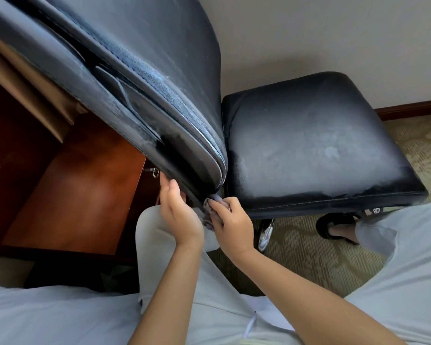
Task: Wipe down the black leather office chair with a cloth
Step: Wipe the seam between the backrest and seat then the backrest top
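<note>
The black leather office chair fills the upper half of the view: its backrest (139, 78) leans up and left, and its dusty seat (314, 145) lies to the right. My left hand (178, 215) grips the lower edge of the backrest, fingers curled behind it. My right hand (234, 225) holds a small grey cloth (209, 207) bunched against the backrest's bottom corner, where it meets the seat. Most of the cloth is hidden under my fingers.
A reddish wooden desk (72, 195) with a key in a lock (153, 171) stands to the left. Patterned green carpet (321, 257) covers the floor. A chrome chair leg (265, 232) shows below the seat. My foot in a black sandal (334, 227) stands under the seat's front edge.
</note>
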A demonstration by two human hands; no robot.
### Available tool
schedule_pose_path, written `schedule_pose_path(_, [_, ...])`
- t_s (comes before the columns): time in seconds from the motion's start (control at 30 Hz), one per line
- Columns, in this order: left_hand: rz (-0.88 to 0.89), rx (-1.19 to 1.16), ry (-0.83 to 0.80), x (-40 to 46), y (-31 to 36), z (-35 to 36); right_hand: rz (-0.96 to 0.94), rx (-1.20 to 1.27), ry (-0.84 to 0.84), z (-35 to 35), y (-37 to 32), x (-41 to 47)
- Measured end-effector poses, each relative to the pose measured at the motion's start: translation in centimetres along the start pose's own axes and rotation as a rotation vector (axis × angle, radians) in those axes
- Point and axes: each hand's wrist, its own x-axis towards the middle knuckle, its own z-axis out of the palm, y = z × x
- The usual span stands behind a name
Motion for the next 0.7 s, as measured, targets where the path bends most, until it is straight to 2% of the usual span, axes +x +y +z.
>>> schedule_pose_path(0.13, [0.021, 0.013, -0.038, 0.2, -0.4, 0.2, -0.082, 0.032, 0.122, -0.4, -1.5, 1.6])
schedule_pose_path(0.2, [0.007, 0.004, -0.023, 0.3, -0.4, 0.1, -0.116, 0.023, 0.065, -0.1, -1.2, 1.9])
schedule_pose_path(0.3, [0.018, 0.006, -0.031, 0.4, -0.5, 0.0, 0.083, 0.21, -0.154, -0.2, -1.1, 1.8])
schedule_pose_path(0.37, [0.022, -0.005, -0.027, 0.1, -0.4, 0.3, 0.236, 0.303, -0.167, 0.1, -0.6, 2.1])
schedule_pose_path(0.5, [0.023, -0.03, -0.015, -0.2, -0.3, 0.8, 0.426, 0.535, -0.255, -0.2, 0.3, 2.3])
schedule_pose_path(0.6, [0.018, -0.035, -0.01, -0.2, -0.3, 0.8, 0.422, 0.337, -0.375, -0.3, 1.9, 2.1])
schedule_pose_path(0.7, [0.036, 0.008, 0.014, -0.1, -0.5, 0.6, 0.397, 0.277, -0.372, -0.3, 2.8, 2.0])
